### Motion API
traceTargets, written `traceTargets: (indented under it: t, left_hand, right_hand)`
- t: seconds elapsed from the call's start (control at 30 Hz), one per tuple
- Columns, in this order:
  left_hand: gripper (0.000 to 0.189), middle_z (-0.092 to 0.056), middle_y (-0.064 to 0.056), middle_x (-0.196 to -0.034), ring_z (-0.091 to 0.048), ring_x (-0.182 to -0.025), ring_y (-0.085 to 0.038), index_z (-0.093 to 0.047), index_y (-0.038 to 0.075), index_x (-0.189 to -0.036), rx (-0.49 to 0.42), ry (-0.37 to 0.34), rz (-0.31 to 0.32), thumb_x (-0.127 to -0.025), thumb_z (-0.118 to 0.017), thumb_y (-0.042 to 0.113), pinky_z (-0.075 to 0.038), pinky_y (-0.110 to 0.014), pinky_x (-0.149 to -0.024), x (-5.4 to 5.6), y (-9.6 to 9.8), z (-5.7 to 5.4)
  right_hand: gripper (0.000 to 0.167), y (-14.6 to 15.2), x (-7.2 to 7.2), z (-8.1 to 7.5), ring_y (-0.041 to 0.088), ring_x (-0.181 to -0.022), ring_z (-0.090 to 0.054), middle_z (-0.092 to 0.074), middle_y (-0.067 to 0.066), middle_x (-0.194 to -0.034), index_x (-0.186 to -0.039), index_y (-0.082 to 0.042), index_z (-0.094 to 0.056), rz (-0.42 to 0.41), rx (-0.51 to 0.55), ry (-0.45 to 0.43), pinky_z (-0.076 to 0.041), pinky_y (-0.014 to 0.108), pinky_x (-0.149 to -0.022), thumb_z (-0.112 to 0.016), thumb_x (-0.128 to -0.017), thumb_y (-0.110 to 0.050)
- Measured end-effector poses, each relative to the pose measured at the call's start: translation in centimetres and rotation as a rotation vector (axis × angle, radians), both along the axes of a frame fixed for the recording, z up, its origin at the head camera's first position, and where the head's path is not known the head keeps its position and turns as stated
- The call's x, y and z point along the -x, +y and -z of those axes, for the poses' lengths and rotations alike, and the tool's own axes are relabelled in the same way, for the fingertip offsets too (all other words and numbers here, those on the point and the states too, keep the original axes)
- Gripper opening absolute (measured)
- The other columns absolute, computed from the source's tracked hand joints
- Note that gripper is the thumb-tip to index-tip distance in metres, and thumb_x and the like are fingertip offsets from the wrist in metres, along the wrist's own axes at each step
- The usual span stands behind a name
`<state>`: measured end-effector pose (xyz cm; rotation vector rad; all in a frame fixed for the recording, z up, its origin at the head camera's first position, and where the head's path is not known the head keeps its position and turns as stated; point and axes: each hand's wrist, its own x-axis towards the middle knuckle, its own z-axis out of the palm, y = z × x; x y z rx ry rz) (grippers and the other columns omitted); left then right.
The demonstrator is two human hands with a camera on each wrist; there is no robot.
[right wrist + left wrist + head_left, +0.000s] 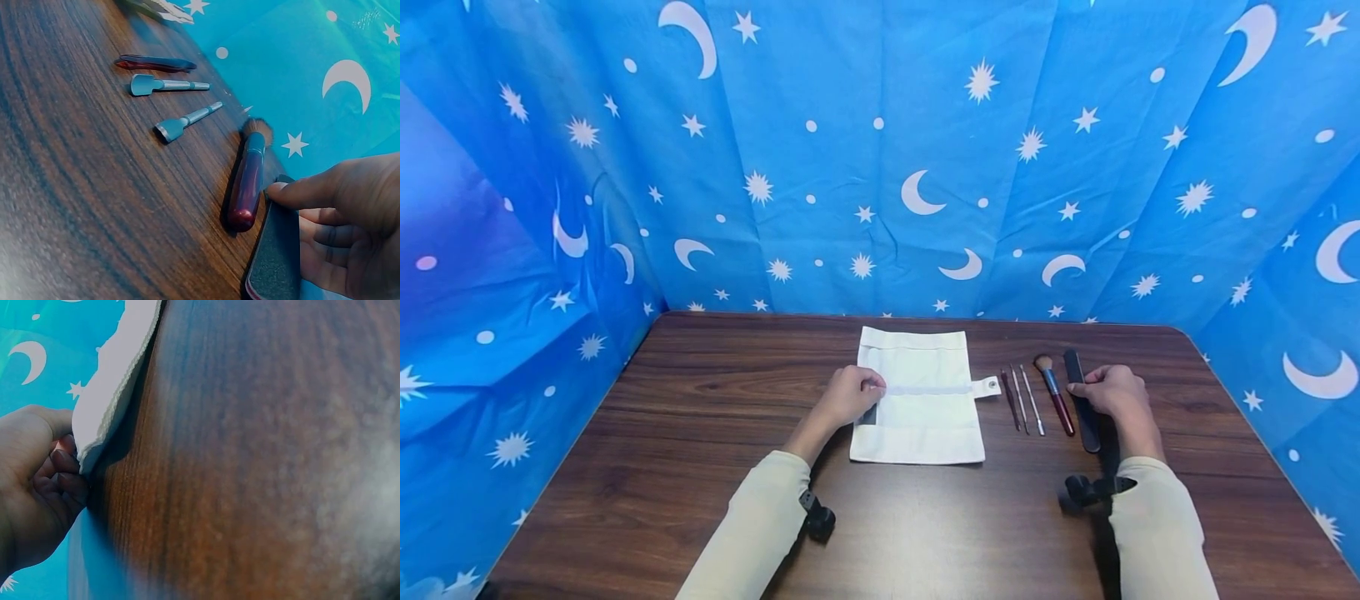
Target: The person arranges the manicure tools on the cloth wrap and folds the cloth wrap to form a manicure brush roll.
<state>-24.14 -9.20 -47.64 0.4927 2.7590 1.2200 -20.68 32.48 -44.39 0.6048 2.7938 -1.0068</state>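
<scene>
A white fabric roll-up case lies unfolded on the table, with a snap tab at its right side. My left hand pinches its left edge between thumb and fingers; in the left wrist view that edge rises off the wood at the hand. A dark strip shows beside the fingers along the case's left side. To the right, my right hand grips a long black nail file, thumb on its near face and fingers behind. Left of the file lies a makeup brush with a dark red handle.
Between case and brush lie a dark red slim tool and two thin metal tools, one a cuticle pusher. A blue curtain with moons and stars hangs behind the wood-grain table.
</scene>
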Motion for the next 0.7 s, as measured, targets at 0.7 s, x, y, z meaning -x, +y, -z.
traceTargets:
  t: [0.7]
  left_hand:
    - [0.009, -0.047, 0.005, -0.059, -0.043, -0.055, -0.009, -0.077, 0.004, -0.097, 0.022, 0.023, 0.001, -0.099, -0.069, 0.006, -0.039, -0.028, -0.058, 0.0, 0.1, 0.0]
  right_hand:
    - [0.04, -0.8, 0.3, 0.4, 0.009, -0.074, -0.062, -0.07, 0.012, -0.099, -0.118, 0.009, -0.069, 0.107, 0.25, 0.259, -0.049, 0.02, -0.064, -0.069, -0.103, -0.028]
